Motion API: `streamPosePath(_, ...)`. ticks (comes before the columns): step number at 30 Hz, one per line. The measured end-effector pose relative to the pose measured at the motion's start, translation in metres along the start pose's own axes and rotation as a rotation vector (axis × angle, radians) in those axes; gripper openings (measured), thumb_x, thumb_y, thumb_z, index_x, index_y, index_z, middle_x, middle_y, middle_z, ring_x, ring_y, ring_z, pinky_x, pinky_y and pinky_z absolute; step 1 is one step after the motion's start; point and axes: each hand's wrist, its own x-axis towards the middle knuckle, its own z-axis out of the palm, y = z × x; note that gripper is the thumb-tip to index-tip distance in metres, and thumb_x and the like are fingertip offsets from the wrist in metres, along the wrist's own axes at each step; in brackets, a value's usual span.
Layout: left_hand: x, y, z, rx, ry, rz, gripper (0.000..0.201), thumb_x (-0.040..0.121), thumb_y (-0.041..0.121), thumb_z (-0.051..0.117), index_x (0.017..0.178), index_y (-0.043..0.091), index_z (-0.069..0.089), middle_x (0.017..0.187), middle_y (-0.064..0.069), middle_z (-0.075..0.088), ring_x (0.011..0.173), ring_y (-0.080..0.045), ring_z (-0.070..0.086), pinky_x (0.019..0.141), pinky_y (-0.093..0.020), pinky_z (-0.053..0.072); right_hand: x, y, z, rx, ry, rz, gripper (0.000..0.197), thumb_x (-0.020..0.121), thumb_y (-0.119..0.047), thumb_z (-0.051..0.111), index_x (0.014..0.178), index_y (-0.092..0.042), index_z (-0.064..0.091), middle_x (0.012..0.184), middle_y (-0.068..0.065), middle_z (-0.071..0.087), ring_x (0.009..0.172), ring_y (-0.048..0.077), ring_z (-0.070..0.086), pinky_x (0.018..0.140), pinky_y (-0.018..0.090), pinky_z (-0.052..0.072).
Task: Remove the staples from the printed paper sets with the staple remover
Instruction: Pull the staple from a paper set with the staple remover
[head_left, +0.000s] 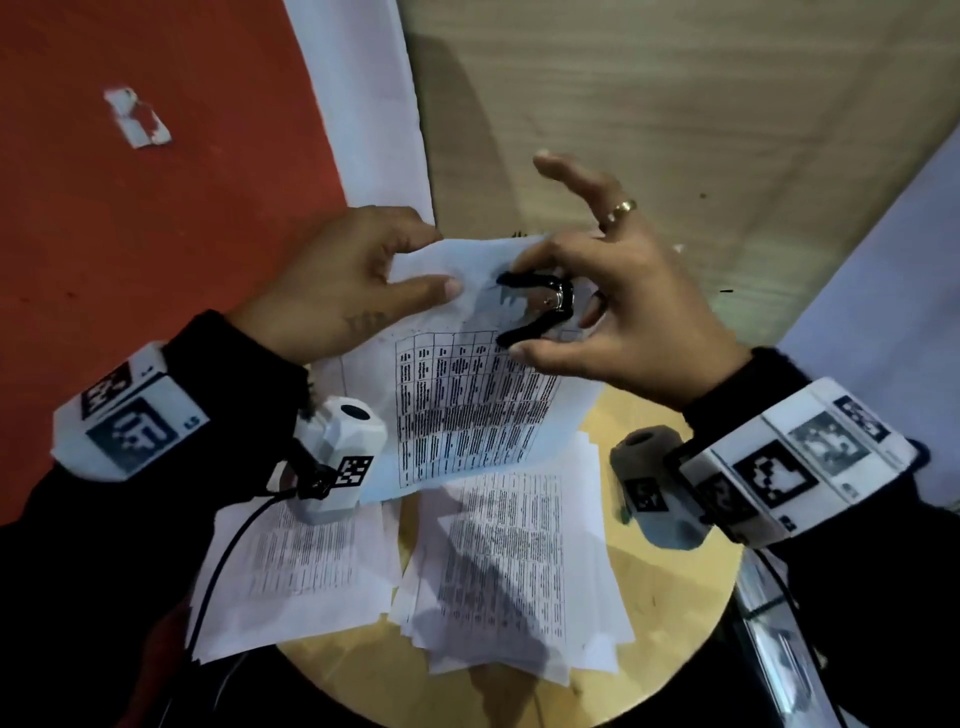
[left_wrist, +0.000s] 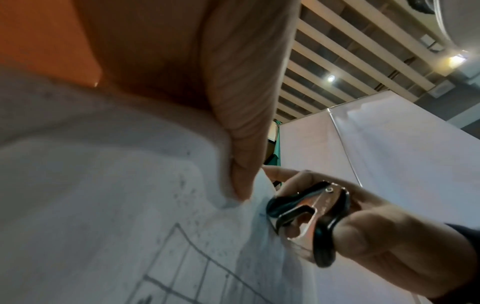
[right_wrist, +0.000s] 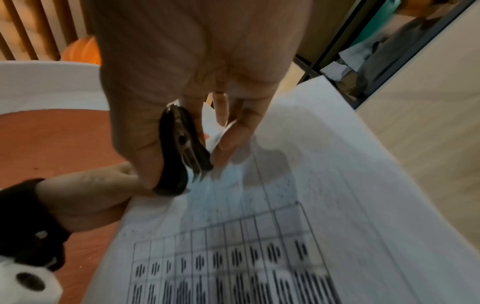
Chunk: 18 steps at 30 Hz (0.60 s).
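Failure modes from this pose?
1. The left hand pinches only the top corner of the held set, which hangs in the air unsupported; a pull by the remover may tear it.
2. The right hand grips the remover by its fingertips, jaws open, so it may slip.
3. No staple is discernible; the claws may miss it.

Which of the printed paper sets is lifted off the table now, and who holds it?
The set with the printed table, pinched at its top corner by the left hand; both other sets lie flat.
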Motion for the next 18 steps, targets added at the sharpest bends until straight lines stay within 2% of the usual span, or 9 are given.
streamPosePath(1, 0.001, 0.0, -0.001, 0.025, -0.017, 0.009, 0.057, 0.075, 0.054, 0.053, 0.085, 0.0, 0.067, 0.08, -0.012, 0.06, 0.075, -0.021, 0.058, 0.068, -0.035, 0.046, 0.003, 0.0, -0.003, 0.005, -0.046, 0.038, 0.044, 0.058, -0.038, 0.076, 0.096, -0.017, 0.068, 0.135, -0.002, 0.043, 0.101, 0.017, 0.06, 0.084, 0.04, 0.05)
streamPosePath(3, 0.002, 0.001, -0.004, 0.075, -0.033, 0.018, 0.057, 0.075, 0.056, 0.052, 0.085, 0.001, 0.066, 0.081, -0.011, 0.06, 0.077, -0.028, 0.058, 0.068, -0.044, 0.045, 0.007, 0.001, -0.007, 0.02, -0.092, 0.086, 0.043, 0.058, -0.036, 0.076, 0.094, -0.015, 0.068, 0.108, 0.003, 0.06, 0.093, 0.019, 0.058, 0.082, 0.041, 0.047)
streamPosePath(4, 0.003, 0.002, -0.005, 0.106, -0.033, 0.019, 0.057, 0.075, 0.057, 0.052, 0.083, 0.003, 0.066, 0.079, -0.009, 0.059, 0.076, -0.028, 0.057, 0.067, -0.044, 0.045, 0.007, 0.0, -0.008, 0.033, -0.092, 0.093, 0.042, 0.058, -0.035, 0.076, 0.092, -0.013, 0.068, 0.096, 0.004, 0.061, 0.088, 0.018, 0.057, 0.08, 0.039, 0.047)
streamPosePath(6, 0.004, 0.006, -0.006, 0.195, -0.019, 0.034, 0.051, 0.07, 0.058, 0.053, 0.082, 0.011, 0.068, 0.075, -0.003, 0.06, 0.073, -0.025, 0.057, 0.065, -0.038, 0.043, 0.005, -0.002, -0.008, 0.089, -0.092, 0.115, 0.038, 0.058, -0.034, 0.077, 0.089, -0.014, 0.067, 0.087, 0.004, 0.061, 0.082, 0.013, 0.056, 0.074, 0.028, 0.047)
streamPosePath(9, 0.006, 0.016, -0.007, 0.257, -0.007, 0.027, 0.049, 0.059, 0.064, 0.058, 0.082, 0.022, 0.071, 0.073, 0.002, 0.067, 0.072, -0.021, 0.061, 0.069, -0.04, 0.048, 0.001, -0.005, -0.005, 0.17, -0.099, 0.144, 0.034, 0.061, -0.029, 0.082, 0.089, -0.019, 0.065, 0.089, 0.004, 0.063, 0.073, 0.001, 0.057, 0.058, 0.009, 0.039)
streamPosePath(12, 0.014, 0.022, -0.006, 0.298, -0.039, -0.008, 0.055, 0.056, 0.067, 0.057, 0.081, 0.02, 0.072, 0.061, 0.001, 0.062, 0.062, -0.022, 0.055, 0.062, -0.038, 0.046, -0.002, -0.007, -0.004, 0.274, -0.054, 0.163, 0.034, 0.063, -0.021, 0.083, 0.091, -0.012, 0.066, 0.091, 0.006, 0.067, 0.062, -0.009, 0.056, 0.053, 0.002, 0.038)
streamPosePath(15, 0.018, 0.024, -0.003, 0.22, -0.086, -0.049, 0.051, 0.057, 0.061, 0.059, 0.078, 0.017, 0.073, 0.058, -0.007, 0.063, 0.06, -0.027, 0.057, 0.056, -0.04, 0.047, -0.005, -0.005, -0.002, 0.276, 0.019, 0.159, 0.038, 0.063, -0.027, 0.079, 0.093, -0.008, 0.066, 0.09, -0.002, 0.066, 0.065, -0.006, 0.057, 0.054, 0.002, 0.039)
streamPosePath(17, 0.019, 0.025, -0.003, 0.15, -0.094, -0.073, 0.041, 0.061, 0.05, 0.066, 0.081, 0.015, 0.075, 0.069, -0.01, 0.071, 0.067, -0.024, 0.064, 0.06, -0.039, 0.049, -0.008, -0.004, 0.002, 0.214, 0.127, 0.093, 0.038, 0.064, -0.026, 0.079, 0.095, -0.008, 0.066, 0.096, -0.001, 0.061, 0.081, 0.0, 0.058, 0.066, 0.007, 0.043)
streamPosePath(18, 0.019, 0.026, -0.003, 0.126, -0.094, -0.081, 0.038, 0.062, 0.045, 0.067, 0.083, 0.014, 0.076, 0.074, -0.012, 0.072, 0.068, -0.022, 0.065, 0.06, -0.039, 0.05, -0.01, -0.004, 0.005, 0.155, 0.199, 0.05, 0.039, 0.065, -0.025, 0.079, 0.096, -0.007, 0.066, 0.102, 0.002, 0.059, 0.09, 0.004, 0.057, 0.074, 0.014, 0.046)
